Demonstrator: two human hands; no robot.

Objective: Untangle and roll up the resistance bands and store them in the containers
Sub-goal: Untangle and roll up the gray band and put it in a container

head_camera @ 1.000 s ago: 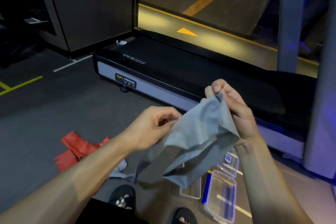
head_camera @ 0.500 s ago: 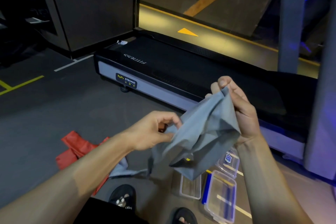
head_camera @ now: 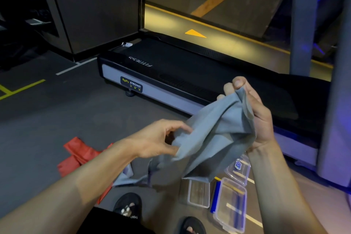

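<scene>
Gym floor (head_camera: 57, 119), treadmill (head_camera: 190, 74) at 12 o'clock. Left hand (head_camera: 159, 138) and right hand (head_camera: 252, 112) both pinch grey band (head_camera: 214, 138); clear containers (head_camera: 229, 203) at 5 o'clock, red band (head_camera: 79, 154) at 8.

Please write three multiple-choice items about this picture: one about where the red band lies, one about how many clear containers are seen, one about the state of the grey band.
1. Where is the red band?
A. on the floor, under the left forearm
B. on the treadmill
C. in a container

2. How many clear containers lie by the feet?
A. one
B. three
C. five

3. What is the state of the grey band?
A. rolled tight
B. loose and crumpled, held in both hands
C. stored away

Answers:
1 A: it lies on the grey floor.
2 B: a small one, a large one and one partly hidden behind the band.
3 B: the left hand and right hand pinch it, unrolled.
</scene>
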